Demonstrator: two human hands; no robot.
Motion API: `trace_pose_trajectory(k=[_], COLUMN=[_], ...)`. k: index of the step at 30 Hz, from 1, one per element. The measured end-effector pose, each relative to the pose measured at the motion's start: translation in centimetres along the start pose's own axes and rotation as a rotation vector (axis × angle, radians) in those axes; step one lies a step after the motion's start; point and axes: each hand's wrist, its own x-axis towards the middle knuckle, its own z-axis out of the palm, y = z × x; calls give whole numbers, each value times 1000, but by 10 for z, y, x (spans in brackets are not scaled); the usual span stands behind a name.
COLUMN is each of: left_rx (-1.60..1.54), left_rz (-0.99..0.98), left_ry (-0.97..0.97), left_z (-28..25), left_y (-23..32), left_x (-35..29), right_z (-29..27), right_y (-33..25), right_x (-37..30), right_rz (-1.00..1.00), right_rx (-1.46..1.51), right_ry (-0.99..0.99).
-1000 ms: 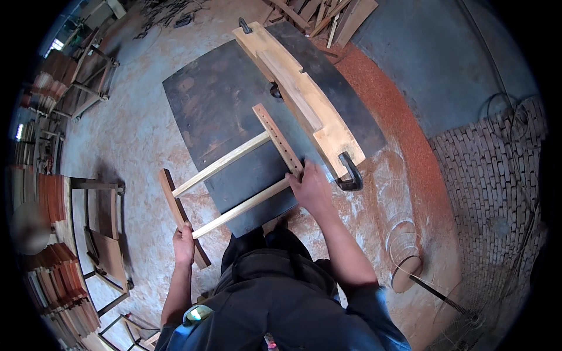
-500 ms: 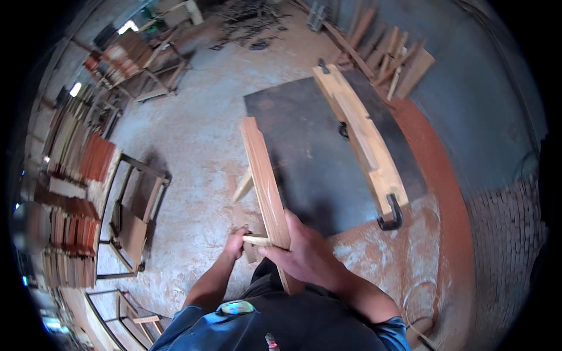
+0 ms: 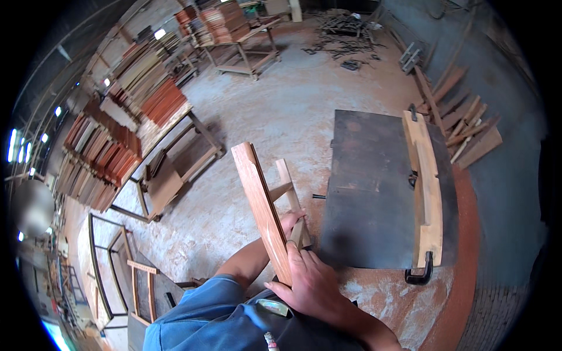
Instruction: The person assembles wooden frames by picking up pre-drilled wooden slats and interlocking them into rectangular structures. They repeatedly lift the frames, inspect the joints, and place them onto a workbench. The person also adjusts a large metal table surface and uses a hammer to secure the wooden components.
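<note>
Upright in front of my body is a wooden frame (image 3: pixel 263 205), made of two long pieces joined by short crosspieces. Its nearer piece is a broad, reddish-brown board, and the farther one (image 3: pixel 285 175) is paler and partly hidden behind it. My right hand (image 3: pixel 313 284) is closed round the lower part of the broad board, thumb on its near side. Beyond that board, my left hand (image 3: pixel 293 221) closes on the farther piece close to a crosspiece; some of its fingers are hidden.
Right of the frame stands a dark flat-topped table (image 3: pixel 374 199). A long pale wooden fence (image 3: pixel 430 205) is fixed on it by black clamps (image 3: pixel 420 275). Stacked boards (image 3: pixel 164 102) fill racks at the left. A metal frame rack (image 3: pixel 108 275) is at lower left; offcuts (image 3: pixel 480 140) lean by the wall.
My view has swung left, so the table and racks appear farther right. The wooden frame has turned, its top now leaning left, and my left hand has passed behind the broad board.
</note>
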Motion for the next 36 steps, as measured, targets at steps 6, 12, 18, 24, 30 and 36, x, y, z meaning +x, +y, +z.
trace_pose_trajectory(k=[6, 12, 18, 24, 30, 36], left_rx=[25, -133, -154, -151, -207, -262], left_rz=[105, 204, 183, 232, 259, 247], left_ry=[-14, -93, -130, -58, -99, -143], left_z=[12, 20, 24, 29, 25, 30], left_y=[21, 37, 42, 45, 46, 45], left_x=[21, 31, 54, 66, 64, 63], right_z=[3, 9, 12, 15, 17, 15], right_y=[-4, -4, -6, -5, -5, 1], right_x=[5, 11, 15, 18, 20, 21], right_rz=[-100, -193, -231, -242, -264, -266], right_rx=[-31, -28, -33, -41, -14, -21], right_ry=[-60, -70, -106, -140, -156, -161])
